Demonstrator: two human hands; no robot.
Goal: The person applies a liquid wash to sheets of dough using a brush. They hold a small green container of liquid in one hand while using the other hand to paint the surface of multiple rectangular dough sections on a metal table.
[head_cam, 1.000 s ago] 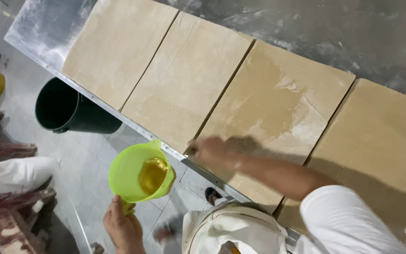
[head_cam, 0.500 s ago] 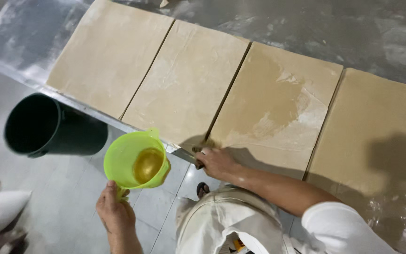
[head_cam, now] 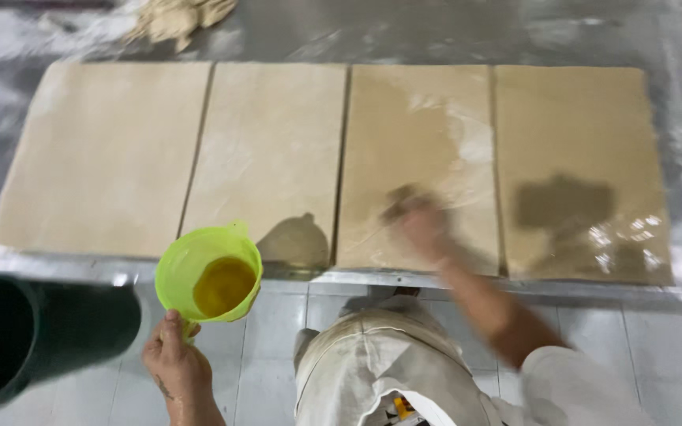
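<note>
My left hand (head_cam: 177,365) grips the handle of a lime-green plastic jug (head_cam: 208,273) with yellow oil in its bottom, held below the table's front edge. My right hand (head_cam: 422,223), blurred by motion, lies flat with spread fingers on the third of several tan dough sheets (head_cam: 416,158) laid side by side on a metal table (head_cam: 451,31). That sheet and the rightmost sheet (head_cam: 578,170) look glossy and wet; the two left sheets (head_cam: 104,154) look dry and matte.
A black bucket (head_cam: 37,335) stands on the tiled floor at lower left. A lump of dough scraps (head_cam: 177,17) lies at the table's far edge. My white apron and clothes (head_cam: 380,371) fill the lower middle.
The view has swung square to the table. My right hand moved from the sheet's front edge up onto its surface, rubbing. The jug stays in my left hand.
</note>
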